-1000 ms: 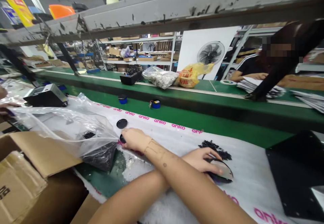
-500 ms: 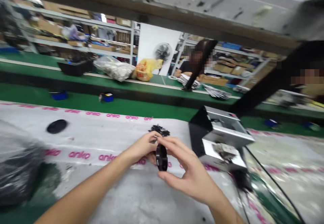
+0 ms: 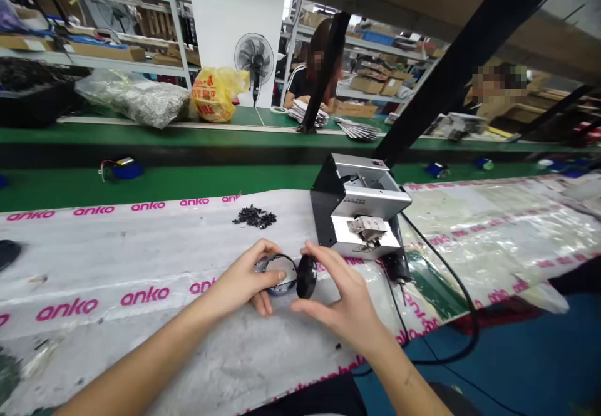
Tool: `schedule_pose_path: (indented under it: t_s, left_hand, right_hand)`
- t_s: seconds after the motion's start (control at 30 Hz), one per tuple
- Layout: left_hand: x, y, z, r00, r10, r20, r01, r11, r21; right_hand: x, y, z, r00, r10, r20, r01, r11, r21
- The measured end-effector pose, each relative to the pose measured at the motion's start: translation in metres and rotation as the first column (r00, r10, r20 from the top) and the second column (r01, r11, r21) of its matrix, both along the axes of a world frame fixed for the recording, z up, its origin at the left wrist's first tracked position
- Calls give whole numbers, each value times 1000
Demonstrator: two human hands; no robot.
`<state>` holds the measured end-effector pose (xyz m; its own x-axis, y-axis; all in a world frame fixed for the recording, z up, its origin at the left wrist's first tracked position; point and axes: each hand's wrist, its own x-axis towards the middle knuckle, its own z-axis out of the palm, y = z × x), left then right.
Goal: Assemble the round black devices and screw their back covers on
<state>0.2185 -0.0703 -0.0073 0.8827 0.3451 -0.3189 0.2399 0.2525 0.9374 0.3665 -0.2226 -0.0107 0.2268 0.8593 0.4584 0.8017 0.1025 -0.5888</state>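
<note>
From my far seat I follow the work through the head camera, going from left to right. At the left edge a black round lid (image 3: 6, 253) lies on the white plastic sheet (image 3: 107, 259), which has pink "anko" printing and covers the green table (image 3: 206, 179). Behind it, a small blue part with thin wires (image 3: 121, 169) sits on the green surface, and a small heap of black pieces (image 3: 254, 217) lies on the sheet.

In the centre, the left hand (image 3: 241, 278) has a closed grip on a round metal housing (image 3: 277, 272), and its fingers wrap the dark rim. The silver face of this housing is tilted toward the camera. The right hand (image 3: 340, 297) has a closed grip too: it pinches a black disc (image 3: 306, 276) between thumb and fingertips. The disc stands on its edge, so its long axis goes nearly upright, and its surface looks matt and smooth. It is just to the right of the housing, above the table, and the right hand is the nearer hand to it. I cannot tell if the two parts touch.

Further right stands a small silver-and-black machine (image 3: 360, 206), with a black cable (image 3: 472, 322) curving away from it.
</note>
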Motion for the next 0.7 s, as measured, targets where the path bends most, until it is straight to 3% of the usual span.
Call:
schedule_pose_path:
  t_s: [0.13,0.33,0.53,0.7]
  left_hand:
    - [-1,-2,-2,1000,13,3,-13,1000,11]
    - [-2,-5,-2,1000,17,-8,-17,1000,-5]
    - [0,-4,-2,1000,4,-21,-4,1000,-7]
    - [-2,-4,0,1000,12,4,-12,1000,-21]
  right_hand:
    - [0,0,-12,999,-8,-50,14,992,122]
    - [-6,2,-16,990,-51,135,15,968,252]
    - [-3,2,-14,986,5,166,-37,981,193]
    - [-2,13,1,977,118,180,-122,993,11]
